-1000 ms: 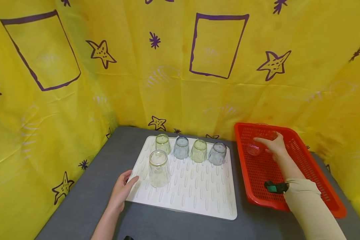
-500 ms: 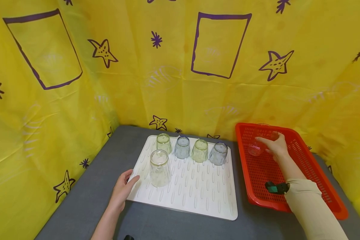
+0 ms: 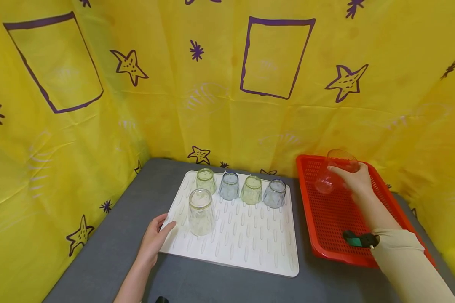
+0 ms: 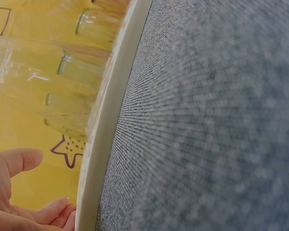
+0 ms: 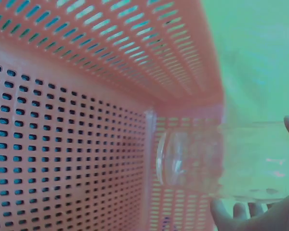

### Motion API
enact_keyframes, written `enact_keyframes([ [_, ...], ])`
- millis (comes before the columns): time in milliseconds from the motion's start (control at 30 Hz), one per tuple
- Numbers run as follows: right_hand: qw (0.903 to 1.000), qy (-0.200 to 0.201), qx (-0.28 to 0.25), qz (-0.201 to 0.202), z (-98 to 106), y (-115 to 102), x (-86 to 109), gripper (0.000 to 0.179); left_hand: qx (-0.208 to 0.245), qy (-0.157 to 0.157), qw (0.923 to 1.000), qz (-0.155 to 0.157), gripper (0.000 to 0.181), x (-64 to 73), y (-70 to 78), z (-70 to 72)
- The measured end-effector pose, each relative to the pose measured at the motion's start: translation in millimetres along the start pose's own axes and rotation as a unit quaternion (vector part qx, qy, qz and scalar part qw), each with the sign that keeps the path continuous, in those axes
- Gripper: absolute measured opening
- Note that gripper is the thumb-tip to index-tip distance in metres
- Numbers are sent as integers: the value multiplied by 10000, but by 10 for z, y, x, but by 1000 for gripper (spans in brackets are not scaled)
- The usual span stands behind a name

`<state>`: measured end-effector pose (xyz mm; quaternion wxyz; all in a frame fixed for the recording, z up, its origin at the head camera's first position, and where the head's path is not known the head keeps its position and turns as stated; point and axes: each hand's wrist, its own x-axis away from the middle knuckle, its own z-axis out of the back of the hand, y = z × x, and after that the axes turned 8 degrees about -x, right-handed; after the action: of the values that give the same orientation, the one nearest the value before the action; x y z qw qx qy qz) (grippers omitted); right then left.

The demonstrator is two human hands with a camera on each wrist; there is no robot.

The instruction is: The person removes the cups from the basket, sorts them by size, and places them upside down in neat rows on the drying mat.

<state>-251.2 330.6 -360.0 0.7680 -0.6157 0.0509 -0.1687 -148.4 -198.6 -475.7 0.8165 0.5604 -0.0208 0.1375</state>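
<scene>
My right hand (image 3: 358, 181) grips a tall clear drinking glass (image 3: 327, 179), its thumb and fingers around the sides. The glass is tilted over the red perforated basket (image 3: 310, 223); in the right wrist view its thick base (image 5: 166, 159) is apart from the basket floor. My left hand (image 3: 155, 237) lies at the left edge of the white ribbed drying mat (image 3: 250, 248), thumb spread from the fingers, fingertips at the edge. Near it on the mat stands another tall clear glass (image 3: 201, 214). Behind that glass, several short green and blue tumblers (image 3: 251, 192) stand upside down in a row.
The mat and basket rest on a dark grey table (image 3: 110, 252). A yellow curtain (image 3: 220, 122) with purple drawings encloses the back and sides. A small black object (image 3: 161, 299) shows at the bottom edge.
My right hand has lifted the clear glass upward inside the basket and drawn slightly to the right. My left hand and the glasses on the mat have stayed put.
</scene>
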Motion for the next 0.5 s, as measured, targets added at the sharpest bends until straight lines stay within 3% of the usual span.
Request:
enact_keyframes([
  [233,9998,51,-211,35,36,-187,199,99,-30,-4,10000,26,59,6,14,14],
  [500,9898,-45,-1382,355,13,-323,546,63,-58,-10,10000,3,59,15,29,8],
])
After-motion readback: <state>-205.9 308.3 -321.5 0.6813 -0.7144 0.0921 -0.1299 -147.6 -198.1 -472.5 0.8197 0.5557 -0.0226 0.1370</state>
